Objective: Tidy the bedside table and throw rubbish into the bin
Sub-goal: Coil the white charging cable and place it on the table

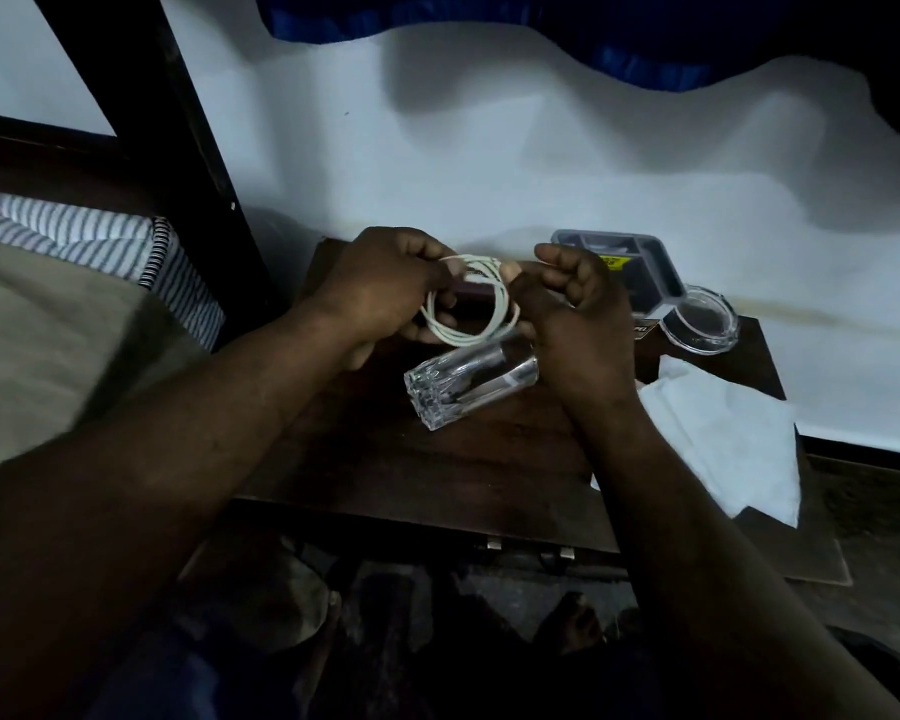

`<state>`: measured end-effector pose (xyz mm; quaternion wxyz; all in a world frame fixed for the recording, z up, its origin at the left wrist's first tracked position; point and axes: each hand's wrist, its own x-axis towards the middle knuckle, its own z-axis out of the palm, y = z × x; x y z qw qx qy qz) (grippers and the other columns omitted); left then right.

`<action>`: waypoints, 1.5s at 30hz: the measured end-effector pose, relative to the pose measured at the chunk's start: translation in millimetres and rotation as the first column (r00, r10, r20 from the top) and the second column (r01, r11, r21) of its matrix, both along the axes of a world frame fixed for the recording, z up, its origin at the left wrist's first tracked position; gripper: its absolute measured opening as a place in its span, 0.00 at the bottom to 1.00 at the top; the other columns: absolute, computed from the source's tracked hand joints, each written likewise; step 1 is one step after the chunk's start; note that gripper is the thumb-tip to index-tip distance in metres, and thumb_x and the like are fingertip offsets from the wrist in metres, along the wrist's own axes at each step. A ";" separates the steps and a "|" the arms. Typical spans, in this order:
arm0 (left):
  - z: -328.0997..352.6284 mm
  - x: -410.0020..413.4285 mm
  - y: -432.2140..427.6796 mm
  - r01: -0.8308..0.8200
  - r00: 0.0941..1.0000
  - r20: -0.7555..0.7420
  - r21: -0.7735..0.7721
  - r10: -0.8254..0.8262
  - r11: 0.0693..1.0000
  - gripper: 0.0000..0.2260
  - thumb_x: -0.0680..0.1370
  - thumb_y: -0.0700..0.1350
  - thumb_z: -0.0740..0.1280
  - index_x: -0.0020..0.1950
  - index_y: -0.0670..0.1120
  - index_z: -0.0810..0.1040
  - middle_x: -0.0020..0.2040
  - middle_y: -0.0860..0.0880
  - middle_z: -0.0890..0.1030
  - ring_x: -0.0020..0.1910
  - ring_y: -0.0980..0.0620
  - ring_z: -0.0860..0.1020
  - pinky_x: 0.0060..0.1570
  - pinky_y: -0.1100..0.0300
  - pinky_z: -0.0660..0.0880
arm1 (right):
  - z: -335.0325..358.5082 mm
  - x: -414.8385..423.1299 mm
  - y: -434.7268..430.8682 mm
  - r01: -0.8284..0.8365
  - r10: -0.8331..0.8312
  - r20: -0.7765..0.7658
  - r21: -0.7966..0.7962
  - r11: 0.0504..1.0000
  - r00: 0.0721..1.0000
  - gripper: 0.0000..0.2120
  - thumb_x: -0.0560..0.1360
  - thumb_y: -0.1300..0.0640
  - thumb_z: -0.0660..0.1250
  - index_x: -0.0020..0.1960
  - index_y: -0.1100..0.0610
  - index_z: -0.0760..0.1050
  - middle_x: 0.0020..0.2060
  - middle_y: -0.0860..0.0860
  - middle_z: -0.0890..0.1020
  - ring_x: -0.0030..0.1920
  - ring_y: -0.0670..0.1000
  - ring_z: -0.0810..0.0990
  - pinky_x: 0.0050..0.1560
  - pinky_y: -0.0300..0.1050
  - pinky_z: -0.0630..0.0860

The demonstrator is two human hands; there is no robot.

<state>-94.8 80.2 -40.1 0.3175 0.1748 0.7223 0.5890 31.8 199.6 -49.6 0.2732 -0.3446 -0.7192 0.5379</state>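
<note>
A white cable (494,324) is wound into a small coil above the dark wooden bedside table (411,459). My left hand (380,288) grips the coil's left side. My right hand (572,314) pinches the cable's end at the coil's top right. Just below the coil a clear drinking glass (468,384) lies on its side on the table. A white paper napkin (728,433) hangs over the table's right edge. A small dark object under the coil is mostly hidden by my hands.
A black plastic compartment tray (624,252) with a yellow label sits at the table's back right. A clear glass ashtray (702,319) stands beside it. The bed with a striped pillow (74,236) is at the left. A white wall runs behind the table.
</note>
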 end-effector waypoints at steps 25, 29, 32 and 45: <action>-54.5 -78.3 -21.2 -0.362 0.856 -0.517 -0.579 0.015 0.731 0.21 0.70 0.54 0.70 0.60 0.47 0.82 0.58 0.45 0.84 0.56 0.41 0.83 0.50 0.58 0.76 | -4.3 10.0 17.3 0.056 -0.058 -0.048 -0.040 0.998 0.997 0.08 0.77 0.53 0.75 0.53 0.54 0.82 0.48 0.53 0.87 0.42 0.50 0.88 0.43 0.43 0.82; -51.4 -77.2 -28.9 -0.272 0.862 -0.496 -0.630 -0.107 0.728 0.26 0.64 0.58 0.72 0.61 0.52 0.81 0.54 0.48 0.85 0.48 0.44 0.84 0.49 0.51 0.83 | -4.8 12.8 21.3 0.062 -0.064 -0.051 -0.039 0.997 0.997 0.06 0.76 0.53 0.76 0.52 0.51 0.82 0.47 0.50 0.87 0.42 0.49 0.88 0.48 0.50 0.84; -43.4 -78.6 -32.4 -0.252 0.851 -0.499 -0.666 -0.167 0.702 0.28 0.64 0.57 0.76 0.61 0.48 0.79 0.55 0.45 0.84 0.51 0.42 0.83 0.53 0.49 0.82 | -4.0 14.7 22.5 0.067 -0.070 -0.059 -0.044 0.997 0.996 0.08 0.75 0.53 0.76 0.52 0.52 0.82 0.47 0.50 0.88 0.42 0.51 0.89 0.50 0.53 0.85; -55.7 -69.9 -28.4 -0.307 0.729 -0.629 -0.651 -0.268 0.694 0.25 0.68 0.44 0.80 0.62 0.40 0.78 0.63 0.39 0.80 0.62 0.38 0.79 0.61 0.46 0.78 | -4.7 22.7 24.3 0.057 -0.057 -0.035 -0.002 0.998 0.998 0.07 0.74 0.51 0.75 0.50 0.50 0.82 0.46 0.48 0.87 0.41 0.51 0.89 0.53 0.60 0.84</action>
